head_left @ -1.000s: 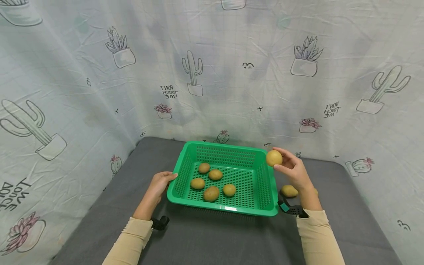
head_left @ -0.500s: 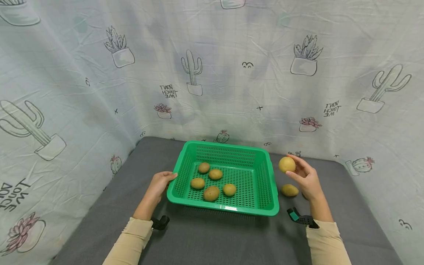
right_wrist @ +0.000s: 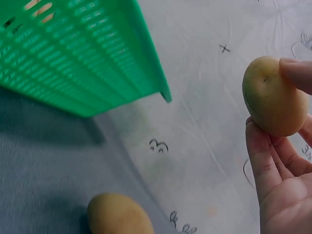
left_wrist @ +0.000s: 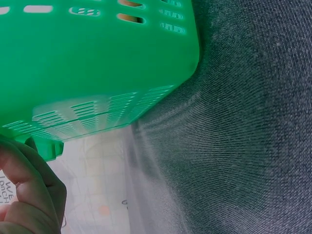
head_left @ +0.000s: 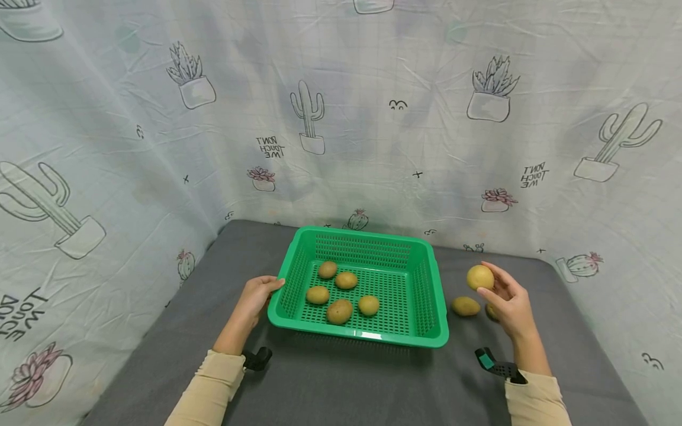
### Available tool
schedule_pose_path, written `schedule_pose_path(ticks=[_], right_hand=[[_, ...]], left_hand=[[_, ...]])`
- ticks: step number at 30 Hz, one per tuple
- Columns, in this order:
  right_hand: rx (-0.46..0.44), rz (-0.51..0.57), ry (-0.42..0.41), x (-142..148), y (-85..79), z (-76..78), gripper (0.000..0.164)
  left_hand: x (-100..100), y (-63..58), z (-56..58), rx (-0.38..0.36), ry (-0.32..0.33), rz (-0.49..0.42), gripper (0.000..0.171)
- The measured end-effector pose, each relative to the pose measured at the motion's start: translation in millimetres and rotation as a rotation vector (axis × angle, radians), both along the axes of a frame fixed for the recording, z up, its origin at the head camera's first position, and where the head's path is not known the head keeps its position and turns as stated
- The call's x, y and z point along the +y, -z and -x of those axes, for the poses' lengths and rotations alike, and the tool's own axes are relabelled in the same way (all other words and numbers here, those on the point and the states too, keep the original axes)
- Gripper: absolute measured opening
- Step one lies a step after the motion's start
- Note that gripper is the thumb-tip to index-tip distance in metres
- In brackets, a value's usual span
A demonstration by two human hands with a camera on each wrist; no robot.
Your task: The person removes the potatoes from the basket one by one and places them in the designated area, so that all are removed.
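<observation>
A green plastic basket [head_left: 426,296] with slotted walls stands on the grey cloth, several potatoes lying in its left and middle part. At its left rim, my left hand [head_left: 257,296] grips the edge, thumb on top and fingers curled beneath. My right hand [head_left: 508,302] pinches a yellow potato [right_wrist: 273,97] between thumb and fingertips, raised to the right of the basket. That potato shows a greenish side in the right wrist view. Under the raised hand a potato [head_left: 466,306] lies on the cloth, and another potato [head_left: 491,312] is partly hidden behind the hand.
Grey cloth [head_left: 346,384] covers the table. A pale curtain [head_left: 362,118] printed with cactus drawings hangs behind and along both sides. Black camera mounts sit on both wrists, the right wrist mount [head_left: 498,365] near the table's right part.
My right hand has moved right and toward me with the potato, from over the basket's right rim to beyond it. The left hand and the basket have stayed in place.
</observation>
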State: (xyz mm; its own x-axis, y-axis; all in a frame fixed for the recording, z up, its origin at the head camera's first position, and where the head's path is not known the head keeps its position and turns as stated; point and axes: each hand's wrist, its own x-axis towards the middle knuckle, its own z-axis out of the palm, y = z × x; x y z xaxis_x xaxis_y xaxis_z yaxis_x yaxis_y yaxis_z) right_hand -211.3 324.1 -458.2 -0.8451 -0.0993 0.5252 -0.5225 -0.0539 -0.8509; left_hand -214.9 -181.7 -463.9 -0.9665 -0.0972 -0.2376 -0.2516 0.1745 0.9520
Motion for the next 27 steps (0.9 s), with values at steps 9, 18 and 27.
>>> schedule_pose_path(ticks=[9,18,27], right_hand=[[-0.073,0.062,0.089,13,13.3,-10.9,0.05],[-0.117,0.065,0.169,25,23.1,-20.1,0.051],[-0.134,0.049,0.251,34,32.1,-25.4,0.052]], left_hand=[[0,-1.1,-0.6,-0.005,-0.002,-0.008,0.034],[0,-2.3,-1.9,-0.003,0.005,0.005,0.037],[0,-2.5,-1.6,0.001,0.0,0.004,0.035]])
